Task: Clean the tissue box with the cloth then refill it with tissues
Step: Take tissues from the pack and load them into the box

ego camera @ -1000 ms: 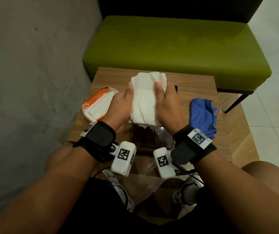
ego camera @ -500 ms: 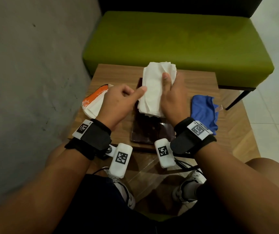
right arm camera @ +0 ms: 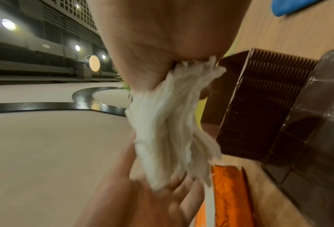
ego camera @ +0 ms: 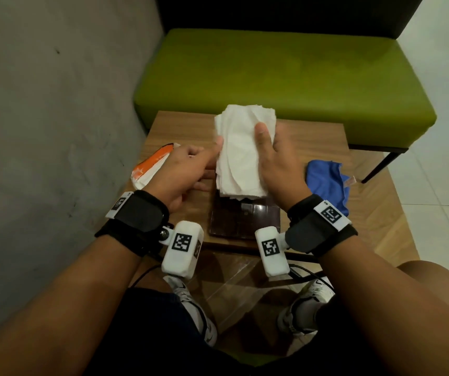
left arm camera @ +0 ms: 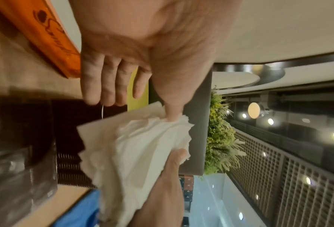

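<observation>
Tissue stack (ego camera: 241, 153): likely light, soft, floppy, layers splaying; best held across the middle. Right hand (ego camera: 280, 164) clamps it there, above the tissue box (ego camera: 245, 218). Left hand (ego camera: 180, 172) is loose-fingered, thumb pressing the stack's left edge.

Tissues (ego camera: 242, 158): soft, crumpled matt paper; tissue box (right arm camera: 263, 107): dark, finely ribbed; table (ego camera: 313, 137): matt wood grain; three-o'clock cloth (ego camera: 324, 183): blue fabric.
</observation>
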`<action>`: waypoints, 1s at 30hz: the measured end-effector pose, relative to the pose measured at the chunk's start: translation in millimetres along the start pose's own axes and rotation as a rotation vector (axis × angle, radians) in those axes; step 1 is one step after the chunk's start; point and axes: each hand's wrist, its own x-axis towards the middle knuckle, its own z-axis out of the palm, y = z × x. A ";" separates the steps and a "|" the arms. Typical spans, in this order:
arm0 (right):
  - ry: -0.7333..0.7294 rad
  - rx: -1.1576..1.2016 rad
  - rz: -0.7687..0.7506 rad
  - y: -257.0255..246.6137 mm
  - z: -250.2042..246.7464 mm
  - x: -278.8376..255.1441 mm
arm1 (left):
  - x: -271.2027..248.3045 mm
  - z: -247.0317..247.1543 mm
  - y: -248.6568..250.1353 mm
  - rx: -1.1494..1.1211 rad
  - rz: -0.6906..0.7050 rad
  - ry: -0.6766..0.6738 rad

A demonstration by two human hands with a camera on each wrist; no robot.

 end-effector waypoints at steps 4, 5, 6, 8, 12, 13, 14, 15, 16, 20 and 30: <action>-0.132 -0.031 0.012 -3.7 2.7 -2.7 | -6.5 11.2 16.3 -0.434 -0.050 -0.430; -0.120 -0.091 0.009 -5.4 1.2 -2.7 | -9.8 13.3 19.3 -0.498 -0.052 -0.466; -0.101 -0.149 0.015 -7.0 -0.9 -2.9 | -13.7 16.5 22.0 -0.524 -0.059 -0.469; -0.080 -0.216 0.022 -9.1 -3.1 -4.3 | -14.4 24.5 19.3 -0.507 -0.068 -0.381; -0.151 -0.299 0.026 -16.6 1.1 -8.5 | 0.6 32.9 -0.2 -0.475 -0.070 -0.120; -0.155 -0.306 0.040 -16.4 -0.5 -6.6 | 3.0 32.9 -3.5 -0.476 -0.067 -0.075; -0.140 -0.309 0.051 -16.5 -3.1 -5.1 | 4.3 32.8 -5.3 -0.475 -0.060 -0.037; -0.102 -0.307 0.051 -16.5 -5.4 -3.5 | 5.3 32.3 -6.3 -0.471 -0.043 -0.005; -0.057 -0.304 0.029 -17.1 -7.0 -2.6 | 4.5 32.7 -5.6 -0.464 -0.023 0.023; -0.042 -0.334 -0.073 -18.6 3.7 -2.0 | -4.2 42.6 -0.3 -0.393 0.066 0.049; 0.049 -0.267 0.000 -4.8 4.5 11.4 | -6.2 48.3 -7.3 -0.403 0.044 0.101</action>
